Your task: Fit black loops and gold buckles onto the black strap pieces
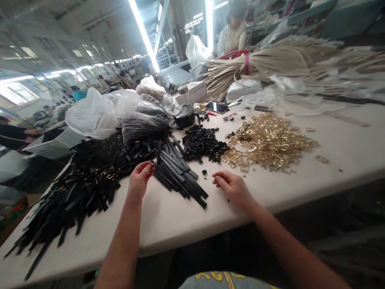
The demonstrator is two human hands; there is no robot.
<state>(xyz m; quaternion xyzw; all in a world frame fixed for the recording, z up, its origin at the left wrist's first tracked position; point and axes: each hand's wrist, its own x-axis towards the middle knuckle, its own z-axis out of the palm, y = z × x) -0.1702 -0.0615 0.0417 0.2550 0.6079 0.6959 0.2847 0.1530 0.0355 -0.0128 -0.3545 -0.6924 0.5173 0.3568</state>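
My left hand [140,178] rests at the near end of a bundle of black straps [177,172], its fingers curled down onto the strap ends. My right hand [231,186] lies on the white table [186,220] a little to the right, fingers bent loosely, and I see nothing in it. A single small black loop [204,172] lies between the two hands. Beyond them sit a pile of small black loops [203,142] and a pile of gold metal buckles [267,140].
A large heap of black straps fitted with buckles [81,188] covers the table's left side. Plastic bags [120,110], a phone [217,107] and a tied bundle of cream straps [270,60] lie at the back. A person sits at the far side.
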